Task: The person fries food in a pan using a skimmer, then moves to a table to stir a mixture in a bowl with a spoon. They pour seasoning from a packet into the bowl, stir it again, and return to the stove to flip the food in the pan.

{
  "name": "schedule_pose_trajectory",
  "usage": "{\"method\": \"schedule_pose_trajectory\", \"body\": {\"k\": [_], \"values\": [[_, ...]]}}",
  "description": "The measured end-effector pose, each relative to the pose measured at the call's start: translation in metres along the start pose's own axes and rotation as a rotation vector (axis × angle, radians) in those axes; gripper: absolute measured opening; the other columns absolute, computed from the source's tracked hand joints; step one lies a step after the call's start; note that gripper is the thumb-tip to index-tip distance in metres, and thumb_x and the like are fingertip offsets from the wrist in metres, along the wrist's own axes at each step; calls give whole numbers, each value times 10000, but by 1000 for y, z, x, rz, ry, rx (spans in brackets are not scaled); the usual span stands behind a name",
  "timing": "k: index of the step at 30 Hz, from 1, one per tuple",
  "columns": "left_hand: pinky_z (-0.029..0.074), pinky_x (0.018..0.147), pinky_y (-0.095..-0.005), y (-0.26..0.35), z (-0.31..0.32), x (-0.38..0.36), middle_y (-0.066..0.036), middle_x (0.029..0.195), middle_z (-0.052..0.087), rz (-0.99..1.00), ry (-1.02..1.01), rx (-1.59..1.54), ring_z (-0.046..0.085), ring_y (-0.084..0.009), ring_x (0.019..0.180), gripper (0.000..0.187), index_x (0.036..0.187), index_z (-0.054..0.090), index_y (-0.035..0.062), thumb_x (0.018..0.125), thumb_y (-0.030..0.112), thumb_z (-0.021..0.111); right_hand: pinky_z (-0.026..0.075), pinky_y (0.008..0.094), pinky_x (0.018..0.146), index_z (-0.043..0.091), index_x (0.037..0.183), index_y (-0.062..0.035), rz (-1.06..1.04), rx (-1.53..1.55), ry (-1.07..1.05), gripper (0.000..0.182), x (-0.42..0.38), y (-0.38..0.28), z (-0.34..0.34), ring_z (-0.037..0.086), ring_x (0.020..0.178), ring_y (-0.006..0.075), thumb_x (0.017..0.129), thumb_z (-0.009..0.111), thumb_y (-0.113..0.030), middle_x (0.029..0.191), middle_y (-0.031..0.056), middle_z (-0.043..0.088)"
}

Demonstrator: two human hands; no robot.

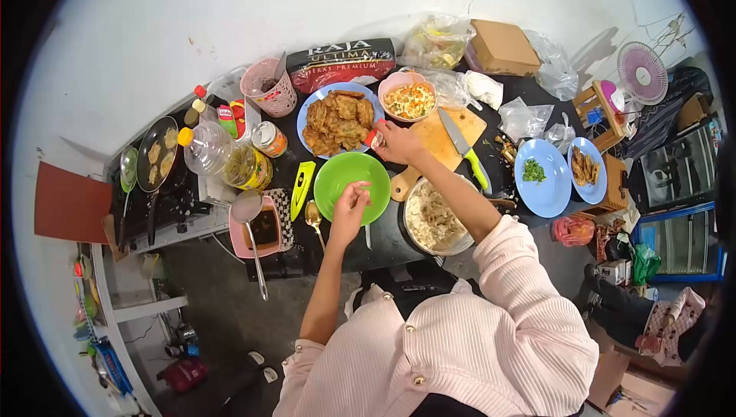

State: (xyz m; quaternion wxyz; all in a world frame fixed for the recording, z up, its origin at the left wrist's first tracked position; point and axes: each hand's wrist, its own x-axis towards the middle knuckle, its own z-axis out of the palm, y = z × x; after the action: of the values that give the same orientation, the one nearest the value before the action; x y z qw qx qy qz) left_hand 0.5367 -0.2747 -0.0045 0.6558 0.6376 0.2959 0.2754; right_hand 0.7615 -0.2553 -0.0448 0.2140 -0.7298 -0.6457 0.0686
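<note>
My left hand [351, 207] is over the near part of a green bowl [330, 175], its fingers curled together; anything in them is too small to make out. My right hand [396, 144] is closed on a small red-and-white packet [374, 139] above the bowl's far right rim. Just beyond the bowl, a blue plate [305, 103] bears a heap of brown fried pieces [337, 120]. Under my right forearm sits a round container of pale batter-like mix [433, 221]. A wooden board [441, 141] with a green-handled knife [464, 145] lies to the right.
At the left are a pan [159, 156], an oil bottle [207, 149], a pink tray of dark liquid [264, 225] with a ladle [255, 252] and a spoon [313, 216]. A pink bowl of shredded vegetables [410, 97] stands behind. Blue plates [543, 201] stand right.
</note>
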Motion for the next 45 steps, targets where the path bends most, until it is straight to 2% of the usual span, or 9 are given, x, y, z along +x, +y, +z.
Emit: {"method": "schedule_pose_trajectory", "body": {"k": [4, 10, 16, 20, 24, 27, 31, 38, 45], "values": [[413, 728, -243, -4, 13, 9, -36, 849, 530, -44, -28, 20, 531, -110, 785, 218, 1046, 491, 4, 872, 134, 493, 480, 428, 713, 366, 1163, -111, 63, -96, -140, 585, -6, -16, -12, 566, 859, 353, 664, 644, -235, 1088, 184, 469], [425, 789, -270, 3, 18, 17, -31, 1007, 550, -12, -29, 186, 532, -133, 912, 231, 1053, 505, 34, 827, 80, 527, 472, 412, 628, 414, 1082, -76, 110, 234, 171, 404, -24, -1, -6, 585, 758, 323, 703, 554, -65, 946, 151, 550], [397, 821, -329, 53, 52, 55, -67, 1078, 532, 546, 27, 629, 481, -235, 1005, 385, 1124, 512, 91, 750, 100, 602, 446, 295, 531, 482, 1033, -40, 213, 662, 181, 331, -81, -6, -76, 576, 577, 171, 718, 580, -63, 792, 89, 583], [409, 779, -354, 67, 72, 64, -63, 1012, 571, 512, -250, 899, 516, -253, 959, 337, 1033, 596, 73, 718, 181, 649, 411, 257, 505, 516, 1068, -46, 213, 582, 140, 376, -129, -5, -125, 505, 538, 115, 704, 606, -72, 792, 62, 586], [455, 631, -317, 66, 95, 59, -67, 710, 624, 388, -371, 591, 588, -227, 634, 183, 776, 663, 7, 699, 173, 672, 422, 237, 580, 531, 1081, -45, 322, 582, 72, 403, -170, -2, -152, 514, 645, 63, 706, 656, -121, 820, 30, 596], [455, 629, -266, 64, 111, 48, -78, 751, 643, 143, -380, 419, 594, -151, 656, 202, 811, 661, 3, 707, 174, 686, 441, 226, 672, 523, 1077, -9, 253, 646, 159, 422, -199, 8, -139, 547, 755, 68, 717, 683, -161, 869, 35, 605], [450, 625, -206, 33, 117, 44, -55, 755, 649, -46, -412, 102, 573, -66, 662, 231, 862, 650, -19, 723, 160, 696, 461, 236, 734, 514, 1064, 28, 467, 1325, 182, 367, -223, 1, -117, 586, 782, 106, 759, 655, -118, 921, 64, 608], [459, 621, -235, 25, 117, 24, -91, 767, 656, 155, -359, 304, 608, -123, 679, 207, 865, 649, -15, 708, 115, 681, 512, 219, 522, 542, 1027, -19, 651, 1146, 345, 241, -228, -9, -106, 474, 620, 53, 866, 520, -197, 731, -11, 520], [463, 653, -288, 27, 114, 13, -129, 778, 644, 251, -340, 489, 630, -221, 716, 170, 850, 650, 4, 703, 88, 639, 510, 239, 590, 511, 1048, -3, 548, 977, 278, 229, -232, -8, -102, 532, 715, 67, 894, 462, -165, 905, 64, 576]]}}
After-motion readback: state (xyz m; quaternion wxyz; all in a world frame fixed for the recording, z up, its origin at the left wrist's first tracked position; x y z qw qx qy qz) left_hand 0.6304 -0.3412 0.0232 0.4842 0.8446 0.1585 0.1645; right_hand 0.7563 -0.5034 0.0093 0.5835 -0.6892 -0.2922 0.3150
